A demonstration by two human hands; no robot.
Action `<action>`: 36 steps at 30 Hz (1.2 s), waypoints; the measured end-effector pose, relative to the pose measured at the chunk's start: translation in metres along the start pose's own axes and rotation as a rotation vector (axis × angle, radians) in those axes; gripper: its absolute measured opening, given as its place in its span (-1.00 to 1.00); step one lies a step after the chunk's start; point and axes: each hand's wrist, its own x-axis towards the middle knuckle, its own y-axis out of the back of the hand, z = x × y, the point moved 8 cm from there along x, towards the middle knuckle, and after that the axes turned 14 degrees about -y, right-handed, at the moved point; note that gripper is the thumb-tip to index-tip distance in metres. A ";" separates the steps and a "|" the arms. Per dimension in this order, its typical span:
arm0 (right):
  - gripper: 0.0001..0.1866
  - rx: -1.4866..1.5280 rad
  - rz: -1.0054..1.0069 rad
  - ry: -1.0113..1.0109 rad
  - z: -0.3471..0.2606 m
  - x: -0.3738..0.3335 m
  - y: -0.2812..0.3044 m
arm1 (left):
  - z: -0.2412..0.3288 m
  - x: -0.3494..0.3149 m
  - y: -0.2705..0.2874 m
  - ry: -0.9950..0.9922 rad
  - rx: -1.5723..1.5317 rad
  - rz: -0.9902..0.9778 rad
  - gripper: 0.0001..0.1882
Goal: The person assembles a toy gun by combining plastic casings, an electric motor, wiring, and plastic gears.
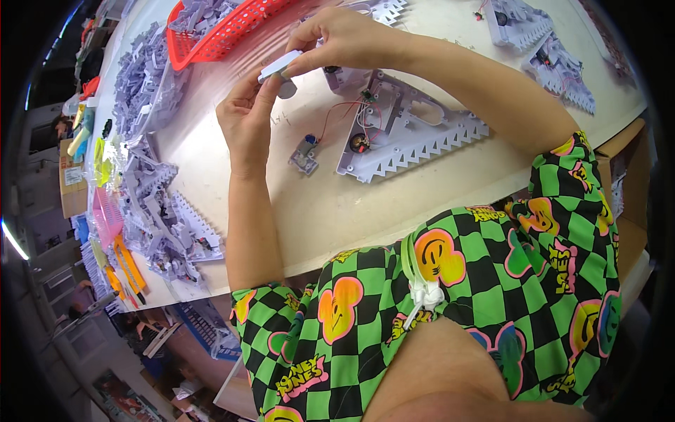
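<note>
Both hands meet above the far middle of the table, closed on a small white plastic part (280,65) with a rounded grey piece at its underside. My left hand (246,116) pinches it from the left with thumb and fingers. From above and right, my right hand (334,43) grips the same part with thumb and forefinger. Nearer to me lies a pale grey triangular housing (408,151) with a sawtooth edge, its inside facing up. Red and white wires run from its round black component (359,143) to a small grey module (304,156) beside it.
A red perforated basket (232,43) of grey parts stands at the far left, beside a heap of grey plastic parts (140,91). More sawtooth pieces (169,218) pile along the left edge, near an orange tool (129,264). Wired sawtooth housings (559,67) lie far right.
</note>
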 end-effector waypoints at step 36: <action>-0.72 -0.070 0.245 0.551 0.003 -0.058 0.062 | 0.045 0.018 -0.068 -0.258 0.212 0.016 -0.67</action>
